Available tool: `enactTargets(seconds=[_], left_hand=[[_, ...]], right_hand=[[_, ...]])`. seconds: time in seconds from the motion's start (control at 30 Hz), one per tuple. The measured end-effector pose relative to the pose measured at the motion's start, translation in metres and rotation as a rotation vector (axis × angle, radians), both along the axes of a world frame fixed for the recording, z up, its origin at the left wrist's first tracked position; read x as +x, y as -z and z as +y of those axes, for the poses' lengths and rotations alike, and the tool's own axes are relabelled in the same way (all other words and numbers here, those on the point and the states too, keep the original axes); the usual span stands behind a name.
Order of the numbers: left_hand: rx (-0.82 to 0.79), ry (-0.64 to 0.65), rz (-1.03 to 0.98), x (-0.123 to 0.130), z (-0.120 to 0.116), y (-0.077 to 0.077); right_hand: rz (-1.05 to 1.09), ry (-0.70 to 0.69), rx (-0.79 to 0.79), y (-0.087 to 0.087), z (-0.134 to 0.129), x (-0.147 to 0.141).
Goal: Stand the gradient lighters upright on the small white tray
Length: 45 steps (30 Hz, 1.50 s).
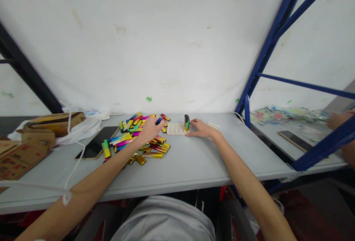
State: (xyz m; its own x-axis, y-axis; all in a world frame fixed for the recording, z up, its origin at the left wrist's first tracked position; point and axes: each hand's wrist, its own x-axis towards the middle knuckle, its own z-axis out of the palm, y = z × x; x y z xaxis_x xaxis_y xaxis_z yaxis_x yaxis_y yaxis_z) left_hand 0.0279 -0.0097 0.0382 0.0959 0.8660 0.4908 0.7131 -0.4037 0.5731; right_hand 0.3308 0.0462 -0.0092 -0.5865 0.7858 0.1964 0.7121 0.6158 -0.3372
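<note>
Shiny multicoloured lighters (144,147) lie in a loose pile. Over the pile's right side, my left hand (149,129) is closed on a blue lighter (158,121), whose end shows past the fingers. A white tray with rows of holes (174,129) lies flat to the right of the pile. At its right end a few lighters with black tops (186,123) stand upright, one behind another. My right hand (201,127) holds that end, thumb at the front corner and fingers beside the upright lighters. Part of another white holed tray (213,126) shows behind this hand.
A dark phone (100,143) lies left of the pile. Beyond it are opened cardboard boxes (30,144), white plastic and a white cord (74,167). A blue metal frame (260,63) rises at right; past it, a person's hand (340,120) is near colourful packets (288,118).
</note>
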Motion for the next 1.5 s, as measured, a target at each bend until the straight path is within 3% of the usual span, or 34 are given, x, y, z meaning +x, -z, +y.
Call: enactTargets(seconds=[0.37, 0.7, 0.9, 1.23, 1.3, 1.5], left_hand=[[-0.004, 0.001, -0.021, 0.000, -0.002, 0.003], [-0.108, 0.232, 0.027, 0.010, -0.004, 0.008], [-0.096, 0.251, -0.007, 0.019, -0.005, 0.010], [-0.338, 0.385, -0.208, 0.041, 0.004, 0.000], [-0.323, 0.442, -0.210, 0.047, 0.009, -0.004], [-0.046, 0.494, -0.194, 0.060, 0.016, -0.005]], right_hand=[[0.013, 0.003, -0.005, 0.001, 0.001, 0.000], [0.025, -0.006, 0.001, 0.005, 0.002, 0.000], [0.012, -0.005, -0.003, 0.004, 0.002, -0.001], [-0.011, 0.008, -0.028, 0.000, 0.000, -0.001], [-0.010, 0.010, -0.030, -0.001, -0.001, -0.001], [0.000, 0.003, -0.031, 0.000, -0.002, -0.001]])
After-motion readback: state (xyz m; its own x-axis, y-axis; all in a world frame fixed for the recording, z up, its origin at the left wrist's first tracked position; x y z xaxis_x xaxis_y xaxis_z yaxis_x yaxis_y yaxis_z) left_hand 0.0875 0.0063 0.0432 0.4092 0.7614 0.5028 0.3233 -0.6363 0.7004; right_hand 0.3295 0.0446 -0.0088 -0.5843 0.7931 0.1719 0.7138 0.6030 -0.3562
